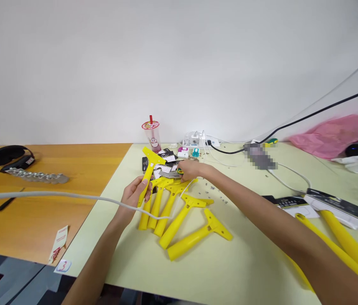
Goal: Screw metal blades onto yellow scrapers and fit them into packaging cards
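My left hand is wrapped round a yellow plastic scraper handle, held upright with its wide T-shaped head at the top. My right hand reaches over the far side of the pile, fingers closed on a tool with a green-and-yellow handle; its kind is mostly hidden. Just left of these fingers is a flat grey metal piece. Several more yellow scraper handles lie fanned out below both hands. Printed black-and-white cards lie behind them.
Small metal screws are scattered right of the handles. A lidded cup stands by the wall, near a power strip with cables. A white cable hangs across the view. More yellow handles and a pink bag lie at right.
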Motion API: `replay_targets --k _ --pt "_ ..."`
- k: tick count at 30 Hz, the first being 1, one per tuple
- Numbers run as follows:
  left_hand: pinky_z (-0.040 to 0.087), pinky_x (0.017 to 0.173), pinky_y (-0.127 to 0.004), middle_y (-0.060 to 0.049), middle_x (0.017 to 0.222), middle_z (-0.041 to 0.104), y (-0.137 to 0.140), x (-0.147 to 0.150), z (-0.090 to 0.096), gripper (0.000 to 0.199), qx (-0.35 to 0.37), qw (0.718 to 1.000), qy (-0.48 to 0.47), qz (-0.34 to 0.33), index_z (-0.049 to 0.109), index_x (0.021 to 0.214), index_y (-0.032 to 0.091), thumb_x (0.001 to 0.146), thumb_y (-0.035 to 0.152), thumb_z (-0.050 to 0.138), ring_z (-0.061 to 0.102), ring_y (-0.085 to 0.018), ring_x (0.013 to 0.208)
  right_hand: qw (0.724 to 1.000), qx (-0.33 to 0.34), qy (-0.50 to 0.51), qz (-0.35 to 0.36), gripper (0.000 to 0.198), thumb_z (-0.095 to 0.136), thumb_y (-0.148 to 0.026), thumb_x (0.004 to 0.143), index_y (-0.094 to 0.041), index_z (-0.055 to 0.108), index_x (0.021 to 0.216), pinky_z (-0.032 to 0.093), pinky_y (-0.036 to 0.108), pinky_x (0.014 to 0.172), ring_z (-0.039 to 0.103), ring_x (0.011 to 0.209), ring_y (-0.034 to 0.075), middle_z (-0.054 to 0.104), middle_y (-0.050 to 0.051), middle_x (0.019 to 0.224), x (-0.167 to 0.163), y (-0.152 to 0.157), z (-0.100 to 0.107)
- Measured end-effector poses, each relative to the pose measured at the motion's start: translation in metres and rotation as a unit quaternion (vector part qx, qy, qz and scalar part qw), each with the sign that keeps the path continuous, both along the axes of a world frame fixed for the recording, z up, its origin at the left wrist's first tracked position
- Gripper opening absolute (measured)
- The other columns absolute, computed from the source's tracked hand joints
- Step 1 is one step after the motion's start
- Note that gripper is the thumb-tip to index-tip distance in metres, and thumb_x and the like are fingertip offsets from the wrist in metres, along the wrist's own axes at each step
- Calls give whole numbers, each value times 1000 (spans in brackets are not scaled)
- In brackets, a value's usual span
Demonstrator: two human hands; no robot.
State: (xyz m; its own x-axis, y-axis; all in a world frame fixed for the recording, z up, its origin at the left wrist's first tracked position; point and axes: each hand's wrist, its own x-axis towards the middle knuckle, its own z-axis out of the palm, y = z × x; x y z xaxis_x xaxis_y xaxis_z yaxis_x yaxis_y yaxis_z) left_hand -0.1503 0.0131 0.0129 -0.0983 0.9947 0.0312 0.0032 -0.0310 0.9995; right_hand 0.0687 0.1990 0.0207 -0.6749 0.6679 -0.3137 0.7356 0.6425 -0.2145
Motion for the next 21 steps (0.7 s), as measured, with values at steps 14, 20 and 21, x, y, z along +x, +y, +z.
replay_targets --k 14,20,21 --pt "51 80 -34 -8 103 72 5 7 9 40 34 999 -26 -11 68 120 18 101 54 71 62 -17 79 999 33 34 18 51 83 -36 91 -16 70 136 51 28 82 72 120 31 75 17 135 14 4 12" --pt "53 75 -33 -7 107 73 17 24 11 38 24 995 -91 -23 64 121 20 97 48 74 65 -16 77 997 45 63 8 42 85 -30 88 -17 72 126 48 29 77 72 114 32 78 16 121 17 -1 7" --pt "53 74 -32 -7 107 72 20 25 11 38 23 994 -103 -25 64 120 19 97 48 75 64 -15 75 996 48 74 4 40 84 -29 89 -17 73 125 47 29 76 72 113 32 78 16 120 18 -1 7"
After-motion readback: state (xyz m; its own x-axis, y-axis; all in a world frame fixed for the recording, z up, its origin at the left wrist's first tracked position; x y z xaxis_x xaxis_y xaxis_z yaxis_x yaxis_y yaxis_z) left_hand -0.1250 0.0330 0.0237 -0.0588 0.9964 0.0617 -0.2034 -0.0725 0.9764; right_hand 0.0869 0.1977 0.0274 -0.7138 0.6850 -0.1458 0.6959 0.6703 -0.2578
